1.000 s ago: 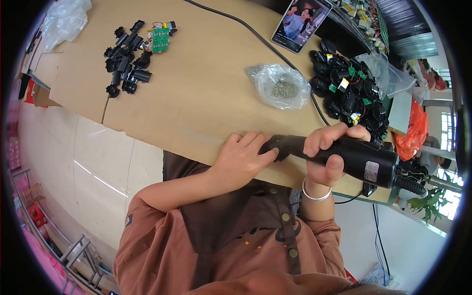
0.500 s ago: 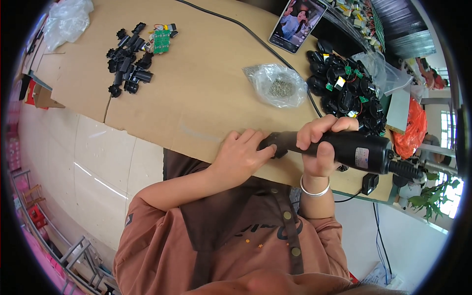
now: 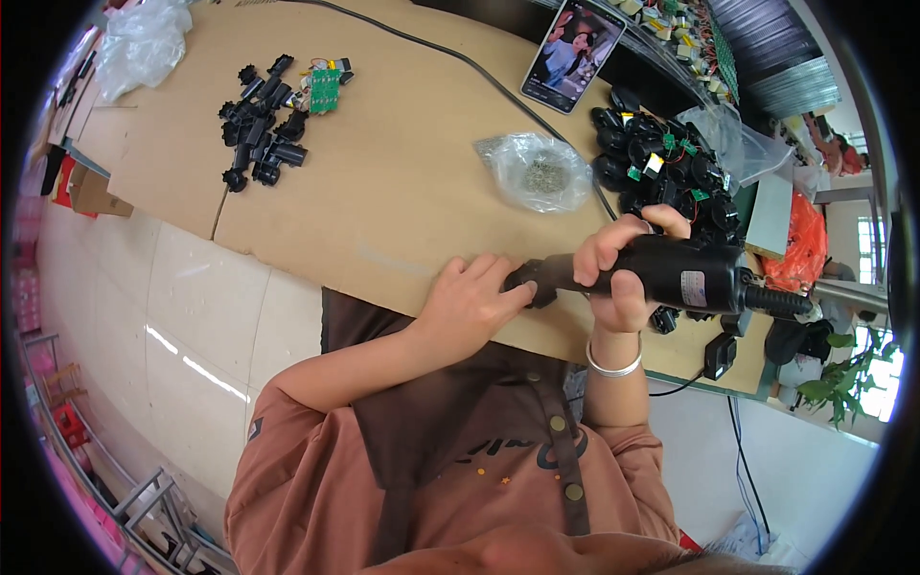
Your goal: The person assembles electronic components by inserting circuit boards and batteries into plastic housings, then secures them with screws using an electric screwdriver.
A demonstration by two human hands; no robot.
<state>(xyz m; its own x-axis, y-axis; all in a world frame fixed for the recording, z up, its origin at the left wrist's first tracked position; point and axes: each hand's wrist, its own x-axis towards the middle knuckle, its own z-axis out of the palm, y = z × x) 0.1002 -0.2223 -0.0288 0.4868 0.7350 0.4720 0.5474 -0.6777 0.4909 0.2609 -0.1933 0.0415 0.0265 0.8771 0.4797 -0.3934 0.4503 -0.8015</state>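
Note:
My right hand (image 3: 618, 273) is wrapped round a black electric screwdriver (image 3: 676, 271), held nearly level with its tip pointing left. Pinched in my left hand (image 3: 471, 302), at the table's front edge, is a small black plastic part (image 3: 539, 284). The screwdriver's nose meets this part; the bit itself is hidden. Beyond both hands lies a clear plastic bag (image 3: 508, 158) holding a heap of tiny metal screws (image 3: 546, 177). Just past my right hand is a pile of round black housings (image 3: 623, 144) with small green circuit boards and wires among them.
Black tubular parts (image 3: 251, 134) lie at the far left beside a green circuit board panel (image 3: 324, 91). A phone (image 3: 573, 53) leans at the back, and a black cable (image 3: 450, 53) crosses the brown table (image 3: 383, 163). A crumpled bag (image 3: 144, 43) sits in the far left corner.
The screwdriver's rear end has shifted slightly left and up in my right hand. My left hand keeps its grip on the black part. The whole view has turned a little.

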